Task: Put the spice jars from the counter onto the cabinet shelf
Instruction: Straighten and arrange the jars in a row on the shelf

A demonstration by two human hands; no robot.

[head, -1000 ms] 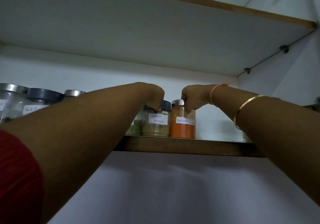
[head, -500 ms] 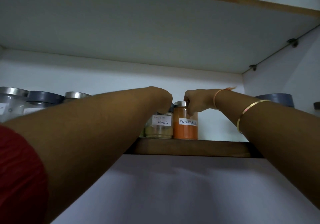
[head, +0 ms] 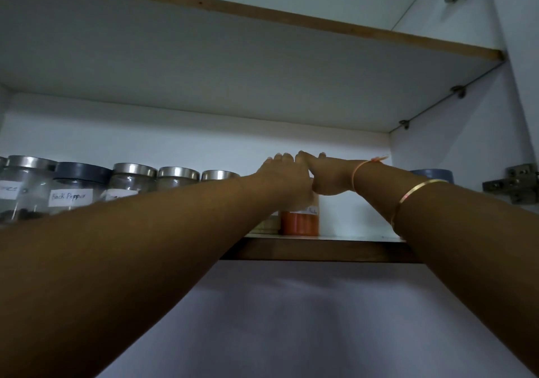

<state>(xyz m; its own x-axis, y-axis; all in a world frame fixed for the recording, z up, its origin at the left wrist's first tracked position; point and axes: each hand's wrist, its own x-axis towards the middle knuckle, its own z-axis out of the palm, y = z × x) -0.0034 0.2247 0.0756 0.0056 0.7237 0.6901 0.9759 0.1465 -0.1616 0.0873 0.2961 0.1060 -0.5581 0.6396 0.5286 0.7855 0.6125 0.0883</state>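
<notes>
- A person reaches both bare arms up into an open kitchen cabinet, seen from below.
- The left hand (head: 284, 183) and right hand (head: 329, 177) meet side by side, touching, above the shelf (head: 320, 250); the fingers of both stretch out straight toward the back wall and curl round nothing.
- An orange jar (head: 300, 221) of red powder stands upright on the shelf directly under the hands. Its lid and most of its white label are hidden behind the left hand, so whether that hand touches it cannot be told.
- Just left of it, a sliver of a second jar (head: 267, 226) shows beneath the left forearm.
- Farther left, a row of jars (head: 175, 177) with steel lids lines the same shelf, among them a dark-lidded black pepper jar (head: 73, 193).
- A gold bangle (head: 414, 196) circles the right forearm and an orange thread (head: 357, 173) the right wrist.
- A dark-lidded jar (head: 431, 173) peeks over the right arm, near a metal door hinge (head: 513, 186).
</notes>
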